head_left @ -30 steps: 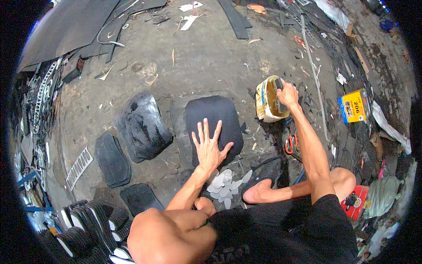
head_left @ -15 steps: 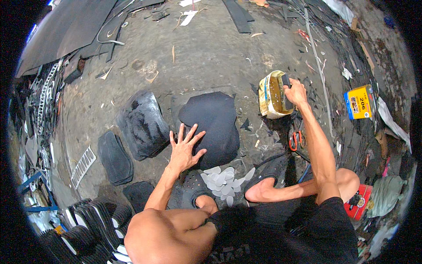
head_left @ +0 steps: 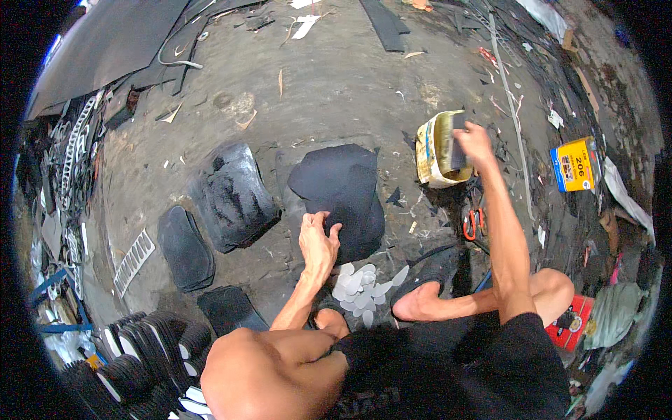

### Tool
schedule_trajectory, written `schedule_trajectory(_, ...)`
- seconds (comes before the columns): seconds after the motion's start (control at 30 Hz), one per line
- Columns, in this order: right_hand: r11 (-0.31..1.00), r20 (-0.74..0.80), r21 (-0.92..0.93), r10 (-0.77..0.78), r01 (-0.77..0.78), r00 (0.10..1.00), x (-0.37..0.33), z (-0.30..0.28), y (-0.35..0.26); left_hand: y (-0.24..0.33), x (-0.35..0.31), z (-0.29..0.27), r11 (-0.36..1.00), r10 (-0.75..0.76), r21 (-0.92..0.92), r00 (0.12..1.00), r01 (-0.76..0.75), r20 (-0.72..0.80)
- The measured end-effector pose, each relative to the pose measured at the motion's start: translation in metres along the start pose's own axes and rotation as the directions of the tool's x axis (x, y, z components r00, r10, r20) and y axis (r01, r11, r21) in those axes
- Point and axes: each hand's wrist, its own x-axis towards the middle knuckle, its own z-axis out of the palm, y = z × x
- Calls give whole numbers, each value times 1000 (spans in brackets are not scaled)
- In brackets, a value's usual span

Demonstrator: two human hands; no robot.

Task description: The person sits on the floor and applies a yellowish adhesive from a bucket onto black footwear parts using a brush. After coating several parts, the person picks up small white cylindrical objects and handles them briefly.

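In front of me lies a black sheet piece (head_left: 341, 178) with a rounded, irregular outline; more than one layer may be there. My left hand (head_left: 318, 245) has its fingers curled and thumb bent at the sheet's lower left edge, seemingly pinching it. My right hand (head_left: 476, 145), slightly blurred, grips a wide brush (head_left: 458, 143) with a dark back. The brush is inside a stained, cut-open plastic container (head_left: 425, 154) holding a yellowish substance. Left of the sheet sits a curved black block (head_left: 234, 196) with a shiny, smeared top.
Small pale oval pieces (head_left: 364, 290) lie between my feet. Orange-handled scissors (head_left: 474, 224) rest below the container. Black sole-shaped pieces (head_left: 185, 248) lie at left, above stacked black-and-white strips (head_left: 150, 350). A yellow-and-blue tin (head_left: 575, 166) stands at right; scraps litter the floor.
My left hand has gone from spread flat to curled fingers, shifting right and down along the sheet's edge. My right hand has tilted the brush within the container.
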Motion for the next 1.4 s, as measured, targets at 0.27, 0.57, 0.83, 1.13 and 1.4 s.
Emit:
schedule_trajectory(0.27,979,76,170,102,-113,992,-122,-25,44,-15,18,-1,840,-306,-416,937,350,169)
schedule_trajectory(0.57,693,89,647,-482,317,872,-208,-81,-224,7,0,-6,996,-89,-38,982,84,-169)
schedule_trajectory(0.83,875,59,323,-399,361,915,-185,119,-192,9,-51,-10,913,356,169,927,-371,114)
schedule_trajectory(1.13,902,178,36,-430,431,885,-135,159,-177,8,-71,6,917,196,280,933,-283,301)
schedule_trajectory(1.4,123,608,161,-794,979,0,-121,142,-193,7,-74,8,911,198,296,933,-289,300)
